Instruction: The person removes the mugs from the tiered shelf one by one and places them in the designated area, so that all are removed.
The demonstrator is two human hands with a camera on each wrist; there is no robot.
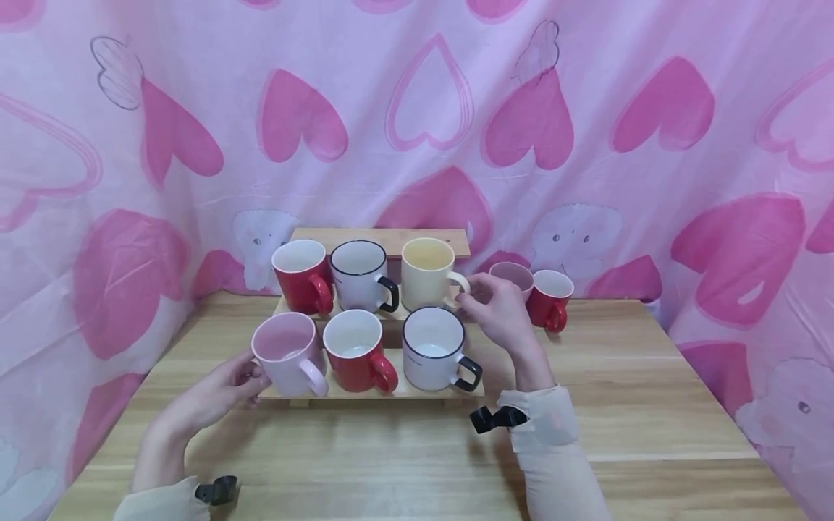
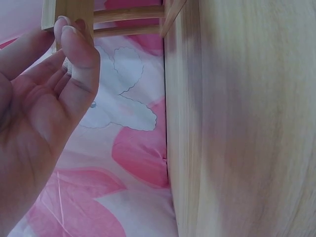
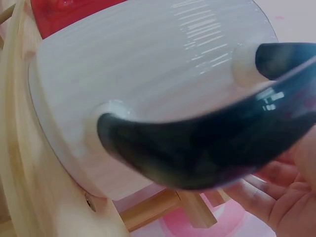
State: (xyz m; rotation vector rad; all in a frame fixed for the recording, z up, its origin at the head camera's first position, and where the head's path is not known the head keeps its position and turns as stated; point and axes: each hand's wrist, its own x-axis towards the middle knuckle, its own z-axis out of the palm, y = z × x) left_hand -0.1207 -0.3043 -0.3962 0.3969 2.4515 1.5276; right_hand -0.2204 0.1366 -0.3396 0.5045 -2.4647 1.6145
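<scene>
A tiered wooden rack [image 1: 381, 237] holds mugs in two rows. My left hand [image 1: 218, 391] is at the left end of its lower board, beside a pink mug [image 1: 287, 362]; in the left wrist view thumb and fingertips pinch the board end [image 2: 74, 15]. My right hand [image 1: 502, 311] pinches the handle of the cream mug [image 1: 423, 282], upright at the right of the upper row. In the right wrist view the black handle [image 3: 197, 148] of a white mug [image 3: 133, 84] partly hides that hand.
Beside the cream mug stand a red mug [image 1: 302, 282] and a black-rimmed white mug [image 1: 355, 286]. The lower row also has a red mug [image 1: 352, 362]. Behind my right hand, a pink mug [image 1: 511, 273] and a red mug [image 1: 544, 297] are on the wooden table [image 1: 651, 420]. A heart-patterned cloth [image 1: 430, 108] hangs behind.
</scene>
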